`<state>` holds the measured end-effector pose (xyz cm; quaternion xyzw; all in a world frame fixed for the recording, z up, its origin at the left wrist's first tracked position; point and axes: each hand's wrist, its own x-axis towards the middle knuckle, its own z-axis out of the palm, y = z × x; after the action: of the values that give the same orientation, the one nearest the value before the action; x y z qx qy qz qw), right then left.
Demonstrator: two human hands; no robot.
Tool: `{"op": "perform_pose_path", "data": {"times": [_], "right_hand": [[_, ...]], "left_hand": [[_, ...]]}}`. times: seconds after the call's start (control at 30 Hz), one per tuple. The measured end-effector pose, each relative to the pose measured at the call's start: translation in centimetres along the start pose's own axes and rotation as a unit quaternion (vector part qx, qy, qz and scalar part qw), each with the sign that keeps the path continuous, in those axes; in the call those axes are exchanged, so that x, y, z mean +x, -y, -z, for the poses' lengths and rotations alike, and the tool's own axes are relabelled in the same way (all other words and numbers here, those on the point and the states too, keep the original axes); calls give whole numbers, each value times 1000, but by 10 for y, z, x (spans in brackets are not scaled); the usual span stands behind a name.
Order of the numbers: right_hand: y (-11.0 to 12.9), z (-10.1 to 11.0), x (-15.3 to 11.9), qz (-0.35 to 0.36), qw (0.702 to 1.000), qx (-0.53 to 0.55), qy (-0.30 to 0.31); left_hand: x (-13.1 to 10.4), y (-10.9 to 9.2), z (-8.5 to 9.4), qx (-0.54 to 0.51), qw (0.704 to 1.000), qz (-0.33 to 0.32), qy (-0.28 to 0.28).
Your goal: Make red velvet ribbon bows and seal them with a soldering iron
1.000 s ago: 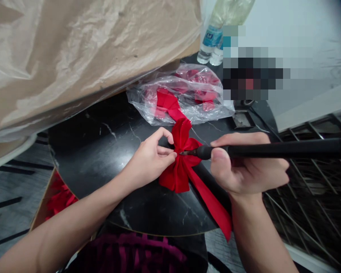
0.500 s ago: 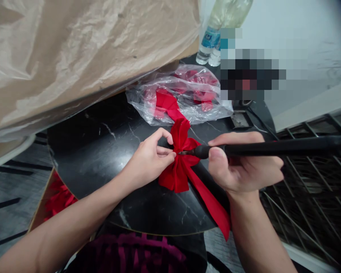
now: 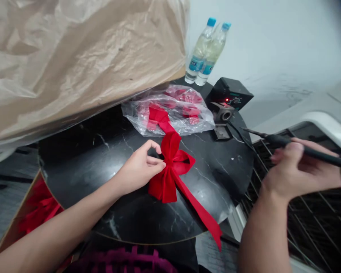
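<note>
A red ribbon bow (image 3: 166, 185) lies on the black marbled round table (image 3: 125, 216), one long tail slanting over the front edge. My left hand (image 3: 140, 167) pinches the bow near its middle knot, thumb and fingers closed on its left side. Off to the right, my right hand (image 3: 298, 172) grips a soldering iron (image 3: 281, 142) by its dark handle, the thin metal tip pointing left, apart from the bow. Behind the bow, another length of red ribbon runs up to a clear plastic bag (image 3: 201, 121) with red pieces in or under it.
A black control box (image 3: 230, 93) with a lit red light stands behind an iron holder (image 3: 223, 113). Two bottles (image 3: 206, 57) are at the back. A large plastic-covered carton (image 3: 102, 57) overhangs the left. Below left, a box holds red ribbons (image 3: 39, 206). A wire rack (image 3: 309, 220) stands right.
My right hand has drawn the soldering iron away from the bow's knot to the right. My left hand still pinches the bow. The view has shifted, showing the control box.
</note>
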<state>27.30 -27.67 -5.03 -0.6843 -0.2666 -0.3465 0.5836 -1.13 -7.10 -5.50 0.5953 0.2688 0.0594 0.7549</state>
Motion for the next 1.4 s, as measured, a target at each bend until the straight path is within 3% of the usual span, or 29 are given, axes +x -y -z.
{"op": "perform_pose_path", "data": {"times": [0.07,0.1,0.23,0.5,0.73,0.97,1.4], "right_hand": [[-9,-6,0,21,998,-10,-56],[-13,-11,0,22,998,-9,-53],[-21,-27,1,0,1000,4,15],[-39,-47,5,-19,998,0,54],[-49,-60,10,-20,987,-20,161],[-63,-73,13,-25,973,-30,227],[-54,-82,22,-5,957,-64,283]], "left_hand": [[0,0,0,-14,1000,5,8],[0,0,1,-18,1000,7,10],[-2,-1,0,-12,1000,5,-3],[-3,-1,2,-9,1000,-1,-21],[-4,0,4,-10,1000,-11,-13],[-5,-1,5,-16,1000,-10,-12],[-5,-3,6,-36,999,-14,-4]]}}
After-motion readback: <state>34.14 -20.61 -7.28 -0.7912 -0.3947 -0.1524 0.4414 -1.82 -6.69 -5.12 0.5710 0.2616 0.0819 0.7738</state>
